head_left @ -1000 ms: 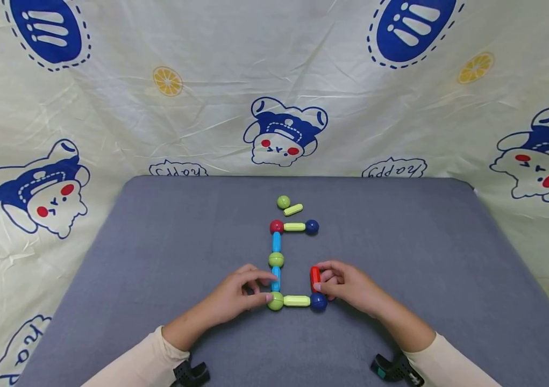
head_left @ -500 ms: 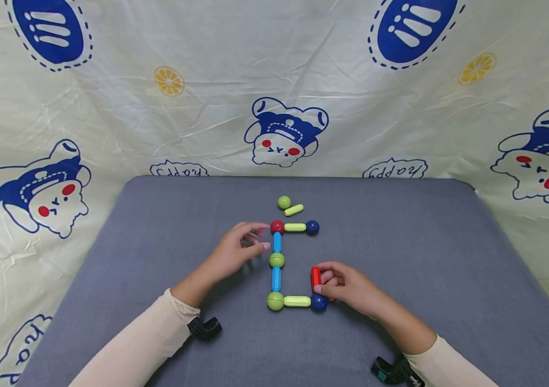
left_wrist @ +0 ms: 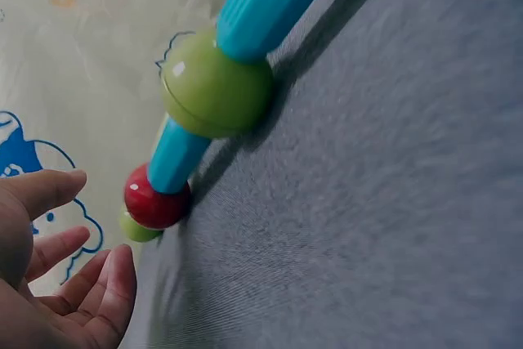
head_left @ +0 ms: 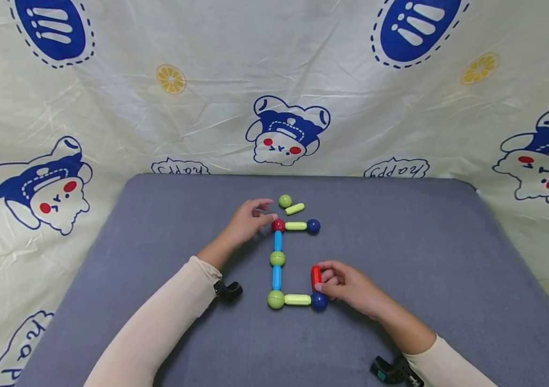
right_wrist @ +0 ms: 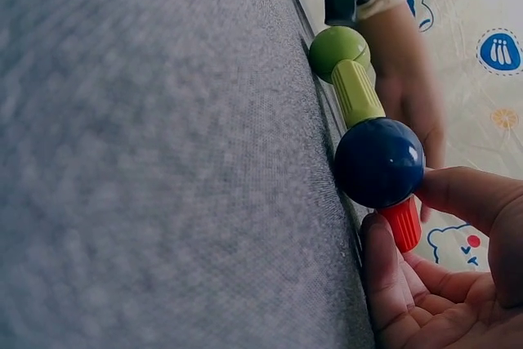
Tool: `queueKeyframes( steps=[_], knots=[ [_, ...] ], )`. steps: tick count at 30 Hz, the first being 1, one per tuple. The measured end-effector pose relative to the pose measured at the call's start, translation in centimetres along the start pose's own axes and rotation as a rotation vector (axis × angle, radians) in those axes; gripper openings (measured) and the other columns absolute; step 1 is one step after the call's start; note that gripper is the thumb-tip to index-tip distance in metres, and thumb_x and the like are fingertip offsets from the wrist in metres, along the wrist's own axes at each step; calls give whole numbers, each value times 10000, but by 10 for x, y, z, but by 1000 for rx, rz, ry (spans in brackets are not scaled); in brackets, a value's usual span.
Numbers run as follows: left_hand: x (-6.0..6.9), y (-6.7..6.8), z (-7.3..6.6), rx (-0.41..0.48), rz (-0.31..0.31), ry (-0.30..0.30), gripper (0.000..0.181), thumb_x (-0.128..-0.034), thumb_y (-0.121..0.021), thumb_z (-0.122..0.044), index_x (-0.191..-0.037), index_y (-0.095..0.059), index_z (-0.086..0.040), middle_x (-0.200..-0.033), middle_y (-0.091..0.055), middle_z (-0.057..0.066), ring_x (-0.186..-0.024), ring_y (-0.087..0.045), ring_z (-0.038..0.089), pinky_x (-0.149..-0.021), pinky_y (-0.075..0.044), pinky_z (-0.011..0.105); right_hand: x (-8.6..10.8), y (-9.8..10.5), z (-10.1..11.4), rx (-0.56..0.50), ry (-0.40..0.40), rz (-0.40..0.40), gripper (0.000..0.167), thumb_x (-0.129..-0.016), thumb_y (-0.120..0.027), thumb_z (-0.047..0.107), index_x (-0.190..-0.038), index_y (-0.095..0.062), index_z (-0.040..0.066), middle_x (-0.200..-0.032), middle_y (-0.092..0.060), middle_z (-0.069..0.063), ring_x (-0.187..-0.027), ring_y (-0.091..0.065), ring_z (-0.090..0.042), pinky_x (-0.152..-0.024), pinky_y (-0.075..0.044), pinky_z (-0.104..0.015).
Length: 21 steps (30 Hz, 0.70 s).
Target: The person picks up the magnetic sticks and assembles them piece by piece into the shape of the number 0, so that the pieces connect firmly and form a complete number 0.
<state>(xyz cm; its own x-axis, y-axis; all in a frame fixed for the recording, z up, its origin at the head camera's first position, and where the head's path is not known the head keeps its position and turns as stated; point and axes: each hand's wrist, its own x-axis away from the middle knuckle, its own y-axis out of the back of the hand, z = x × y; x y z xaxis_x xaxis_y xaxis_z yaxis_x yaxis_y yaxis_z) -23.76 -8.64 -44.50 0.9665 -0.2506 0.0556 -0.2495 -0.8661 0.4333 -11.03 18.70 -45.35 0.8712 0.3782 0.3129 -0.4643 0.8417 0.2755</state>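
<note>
A chain of balls and sticks lies on the grey table (head_left: pixel 424 242). My right hand (head_left: pixel 351 284) pinches a red stick (head_left: pixel 316 276) whose near end meets a dark blue ball (head_left: pixel 319 301). From that ball a yellow-green stick (head_left: pixel 297 299) runs left to a green ball (head_left: pixel 276 299). Blue sticks (head_left: pixel 277 278) and another green ball (head_left: pixel 277 259) lead up to a red ball (head_left: pixel 278 225). Beside this red ball is my left hand (head_left: pixel 247 221), fingers apart and holding nothing. Just beyond lie a loose green ball (head_left: pixel 285 201) and a loose yellow-green stick (head_left: pixel 295 208).
To the right of the red ball, another yellow-green stick (head_left: pixel 296 226) ends in a second dark blue ball (head_left: pixel 313 226). A printed cloth (head_left: pixel 216 129) hangs behind the table's far edge. Black wrist devices (head_left: pixel 228 291) sit at both sleeves.
My left hand has left the lower-left green ball and moved up the table to beside the red ball and loose pieces. The right hand stays at the red stick.
</note>
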Motion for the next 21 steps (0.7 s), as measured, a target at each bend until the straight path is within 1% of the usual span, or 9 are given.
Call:
queueKeyframes(
  steps=[2,6,11,15,18,21],
  knots=[
    [-7,-2,1,16,0,12,512,-944,-724,-256,-1412,-578,-105,-1322,-569,139,-949,-647,243,-699,-525,278,0,0,-1,4,5,0,555,-941,-709,180,-1391,-486,-56,-1065,-627,-126,-866,-617,-124,-742,-555,-254],
    [-20,-5,4,10,7,34,530,-941,-726,-263,-1421,-567,-105,-1341,-577,133,-985,-653,248,-721,-537,288,0,2,-2,13,17,3,551,-941,-705,174,-1390,-485,-57,-1061,-630,-127,-863,-618,-130,-741,-554,-256],
    [-35,-7,8,2,10,58,542,-946,-719,-250,-1438,-547,-100,-1375,-585,142,-1063,-651,266,-823,-574,334,-1,4,-3,20,22,7,548,-941,-702,162,-1392,-481,-57,-1058,-627,-126,-867,-618,-137,-745,-557,-253],
    [-43,-8,7,-9,29,73,557,-951,-713,-260,-1464,-531,-142,-1429,-575,128,-1194,-618,279,-906,-577,386,-1,3,-3,22,25,8,555,-941,-703,165,-1395,-477,-60,-1057,-625,-130,-874,-618,-139,-745,-559,-257],
    [-49,-11,4,-34,53,68,570,-957,-705,-277,-1486,-516,-184,-1464,-563,111,-1282,-583,280,-947,-569,402,-1,3,-3,24,27,8,558,-942,-703,171,-1397,-476,-60,-1051,-625,-133,-869,-617,-143,-741,-557,-259],
    [-53,-13,1,-70,67,53,567,-960,-700,-271,-1491,-515,-198,-1468,-563,112,-1321,-565,284,-969,-560,407,-1,3,-3,26,31,9,557,-943,-702,170,-1396,-477,-61,-1048,-628,-134,-868,-618,-142,-738,-557,-261]
  ],
)
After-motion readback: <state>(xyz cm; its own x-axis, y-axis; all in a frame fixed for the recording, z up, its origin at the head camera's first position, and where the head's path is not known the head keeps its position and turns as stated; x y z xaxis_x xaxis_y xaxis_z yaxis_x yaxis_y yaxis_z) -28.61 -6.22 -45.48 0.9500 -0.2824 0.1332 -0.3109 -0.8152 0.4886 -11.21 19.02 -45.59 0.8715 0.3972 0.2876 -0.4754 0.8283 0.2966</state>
